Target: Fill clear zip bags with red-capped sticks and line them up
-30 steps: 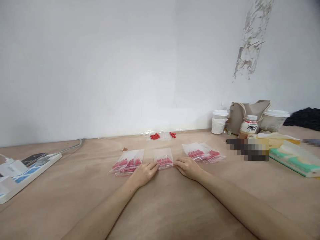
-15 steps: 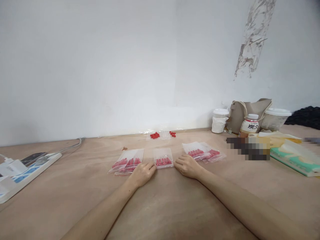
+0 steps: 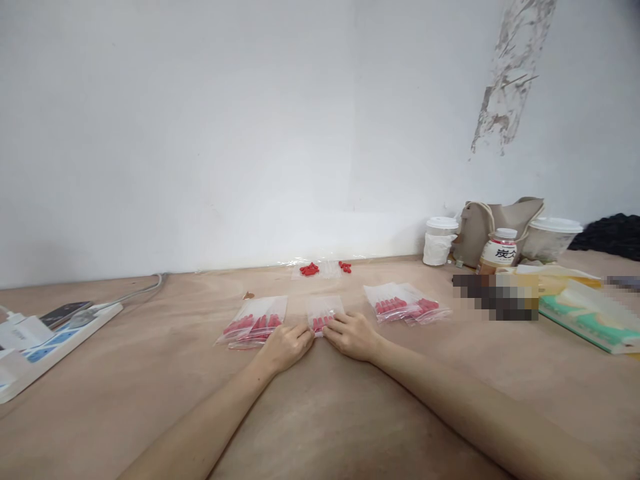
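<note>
A small clear zip bag (image 3: 323,306) with several slim red pieces lies flat in front of me, its near edge toward me. My left hand (image 3: 289,345) has its fingers closed on the bag's near left corner. My right hand (image 3: 353,335) presses with curled fingers on the near edge, covering the bag's lower right part. My fingertips are partly hidden. Left of my left hand lies a group of overlapping filled zip bags (image 3: 254,321). Beyond my right hand to the right lie more filled zip bags (image 3: 395,303).
Loose red pieces (image 3: 309,269) lie on clear plastic near the wall. At left are a power strip (image 3: 63,353) and a phone (image 3: 66,313). At right stand a wrapped cup (image 3: 440,241), a bottle (image 3: 500,250), a grey bag (image 3: 470,233) and a green tissue pack (image 3: 583,320).
My right hand has slid left along the bag's near edge, from its right corner toward the middle, nearer my left hand. My left hand has stayed at the left corner.
</note>
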`<state>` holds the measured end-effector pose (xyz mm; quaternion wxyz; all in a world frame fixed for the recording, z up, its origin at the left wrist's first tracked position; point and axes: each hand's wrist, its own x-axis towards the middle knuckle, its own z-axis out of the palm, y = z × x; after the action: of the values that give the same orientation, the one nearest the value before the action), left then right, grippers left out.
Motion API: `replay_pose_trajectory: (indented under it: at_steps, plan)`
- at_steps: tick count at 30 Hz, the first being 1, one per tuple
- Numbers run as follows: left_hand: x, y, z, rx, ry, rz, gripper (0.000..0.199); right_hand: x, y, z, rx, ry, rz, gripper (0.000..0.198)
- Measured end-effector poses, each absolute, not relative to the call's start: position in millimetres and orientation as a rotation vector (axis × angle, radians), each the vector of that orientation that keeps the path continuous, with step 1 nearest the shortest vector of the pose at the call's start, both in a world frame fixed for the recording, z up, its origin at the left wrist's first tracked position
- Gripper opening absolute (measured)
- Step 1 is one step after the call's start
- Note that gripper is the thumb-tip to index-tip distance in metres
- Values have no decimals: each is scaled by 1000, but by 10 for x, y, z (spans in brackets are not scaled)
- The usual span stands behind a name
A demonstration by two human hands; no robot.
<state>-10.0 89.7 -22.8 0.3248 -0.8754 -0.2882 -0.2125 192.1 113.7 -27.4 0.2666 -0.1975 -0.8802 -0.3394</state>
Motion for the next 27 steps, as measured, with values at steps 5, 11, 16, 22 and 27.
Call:
replay_pose_trajectory:
  at_steps: [5, 11, 16, 22, 27]
  plan:
    - [-126, 893, -223, -2298, -773, -606, 31, 1728, 1165, -267, -450, -2443, -922, 18]
    - [-141, 893, -229, -2309, -769, -575, 30, 1758, 1193, -242, -304, -2430, -976, 23]
    - [-136, 893, -240, -2303, -769, -564, 26, 1814, 1167, -211, -285, -2393, -1041, 26]
    - [-139, 901, -250, -2311, -781, -572, 25, 2056, 1128, -195, -367, -2378, -1117, 24]
    - [-141, 907, -267, -2272, -763, -583, 25, 2295, 1140, -220, -482, -2364, -1109, 23]
